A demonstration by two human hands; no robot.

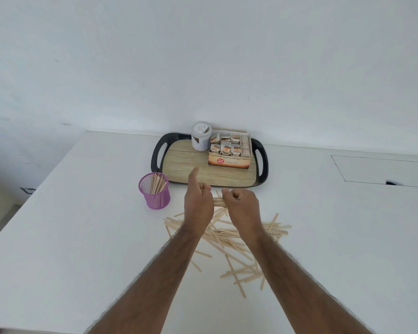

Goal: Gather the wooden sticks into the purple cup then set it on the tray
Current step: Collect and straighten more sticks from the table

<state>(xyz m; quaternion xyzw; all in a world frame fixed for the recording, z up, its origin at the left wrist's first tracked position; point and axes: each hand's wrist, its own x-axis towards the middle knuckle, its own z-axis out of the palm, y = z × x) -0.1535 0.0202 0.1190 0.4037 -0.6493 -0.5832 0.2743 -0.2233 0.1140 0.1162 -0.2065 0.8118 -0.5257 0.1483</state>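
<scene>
left hand (198, 204) + right hand (242, 206) grip stick bundle (219, 202) between them | purple cup (155, 192) leftward

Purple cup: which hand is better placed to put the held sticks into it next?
Left, probably. Both hands grip the bundle of sticks, but the left hand is nearer the purple cup, which stands to its left; the right hand would have to cross over.
</scene>
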